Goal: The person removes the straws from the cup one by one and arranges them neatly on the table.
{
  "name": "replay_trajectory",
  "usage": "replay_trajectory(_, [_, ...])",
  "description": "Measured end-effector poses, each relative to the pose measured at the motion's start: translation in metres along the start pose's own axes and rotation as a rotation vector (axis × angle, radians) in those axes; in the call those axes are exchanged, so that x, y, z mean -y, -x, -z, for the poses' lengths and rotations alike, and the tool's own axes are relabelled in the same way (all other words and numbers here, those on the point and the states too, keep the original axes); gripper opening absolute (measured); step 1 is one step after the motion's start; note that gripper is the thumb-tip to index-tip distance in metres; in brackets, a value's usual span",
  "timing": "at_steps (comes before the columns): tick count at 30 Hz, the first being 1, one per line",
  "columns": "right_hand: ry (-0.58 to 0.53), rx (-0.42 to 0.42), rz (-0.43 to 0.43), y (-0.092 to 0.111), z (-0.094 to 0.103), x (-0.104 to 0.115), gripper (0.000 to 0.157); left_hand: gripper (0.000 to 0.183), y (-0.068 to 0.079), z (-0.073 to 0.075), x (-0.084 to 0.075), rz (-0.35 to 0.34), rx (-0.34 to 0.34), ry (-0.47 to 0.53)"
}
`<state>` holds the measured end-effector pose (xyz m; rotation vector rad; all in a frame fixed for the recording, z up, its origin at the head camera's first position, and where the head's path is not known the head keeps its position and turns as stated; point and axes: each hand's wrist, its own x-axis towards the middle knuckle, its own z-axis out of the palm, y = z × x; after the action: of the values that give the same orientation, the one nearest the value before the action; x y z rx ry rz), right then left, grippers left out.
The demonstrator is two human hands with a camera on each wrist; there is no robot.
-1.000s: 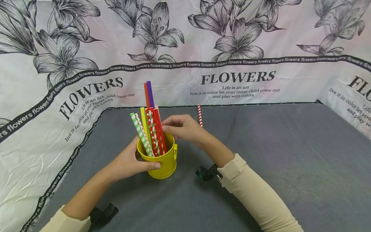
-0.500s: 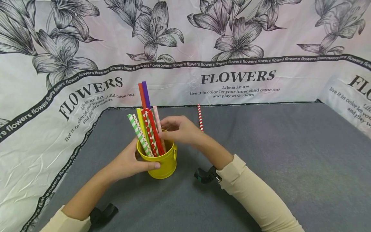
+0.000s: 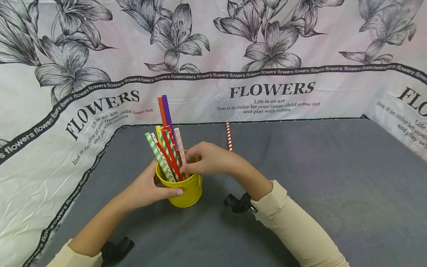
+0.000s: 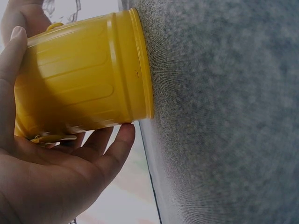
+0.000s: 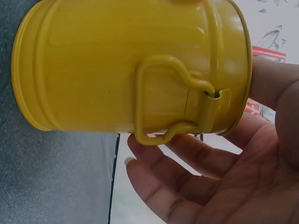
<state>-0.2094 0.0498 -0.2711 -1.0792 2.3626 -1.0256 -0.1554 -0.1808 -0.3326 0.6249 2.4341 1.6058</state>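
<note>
My left hand [image 3: 143, 193] grips a small yellow metal bucket [image 3: 187, 194], its thumb across the near side and its fingers round the far left. In the left wrist view the bucket's base stands on the grey tabletop. Several paper straws lean left inside it: green striped [image 3: 154, 147], red, dotted, yellow, orange and purple [image 3: 166, 110]. At the right of the bunch my right hand [image 3: 213, 159] pinches a pale pink straw [image 3: 179, 139] between thumb and index finger, right at the rim. Its other fingers lie beside the bucket's wire handle [image 5: 140, 102] in the right wrist view.
Beyond my right hand a red-and-white striped straw [image 3: 228, 136] lies on the grey tabletop [image 3: 317, 185], its near end hidden by the hand. A white cloth printed with flowers [image 3: 271, 104] rises behind the table and along its left side.
The pink straw came away from the red ones, and my right hand moved down to the rim with it. The other straws shifted left; one red straw now slants across the bunch. The left hand stayed.
</note>
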Motion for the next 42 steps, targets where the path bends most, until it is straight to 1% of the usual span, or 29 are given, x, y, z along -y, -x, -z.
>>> replay_trajectory(3, [-0.004, -0.002, -0.009, 0.001, -0.001, 0.003, 0.012, 0.08, 0.0, 0.0, 0.001, -0.012, 0.001, 0.005])
replay_trajectory(6, [-0.02, -0.034, -0.003, 0.002, -0.001, 0.005, 0.014, 0.078, 0.001, 0.0, 0.001, -0.018, 0.006, 0.004])
replay_trajectory(10, [-0.037, -0.126, 0.021, 0.006, 0.002, 0.009, 0.013, 0.08, 0.0, 0.0, 0.0, -0.019, 0.002, -0.004])
replay_trajectory(12, [-0.051, -0.183, 0.043, 0.008, 0.005, 0.011, 0.012, 0.082, -0.001, 0.0, 0.0, -0.031, -0.002, -0.01])
replay_trajectory(17, [-0.141, -0.29, 0.138, 0.016, 0.017, 0.017, 0.013, 0.082, -0.003, 0.001, 0.001, -0.075, -0.003, -0.014])
replay_trajectory(20, [-0.194, -0.355, 0.183, 0.022, 0.025, 0.02, 0.015, 0.081, -0.003, 0.001, 0.001, -0.076, -0.001, -0.021])
replay_trajectory(24, [-0.293, -0.436, 0.234, 0.03, 0.034, 0.023, 0.017, 0.081, -0.002, 0.001, 0.001, -0.069, 0.003, -0.013])
replay_trajectory(28, [-0.382, -0.478, 0.278, 0.034, 0.043, 0.024, 0.018, 0.08, -0.002, 0.001, 0.001, -0.066, 0.009, 0.011])
replay_trajectory(31, [-0.424, -0.489, 0.278, 0.037, 0.047, 0.025, 0.019, 0.08, -0.002, 0.001, 0.0, -0.065, 0.012, 0.023])
replay_trajectory(39, [-0.514, -0.519, 0.232, 0.041, 0.053, 0.024, 0.021, 0.081, -0.002, 0.0, -0.001, -0.057, 0.009, 0.013])
replay_trajectory(42, [-0.513, -0.528, 0.211, 0.042, 0.056, 0.023, 0.021, 0.082, -0.001, 0.0, -0.001, -0.042, 0.005, 0.007])
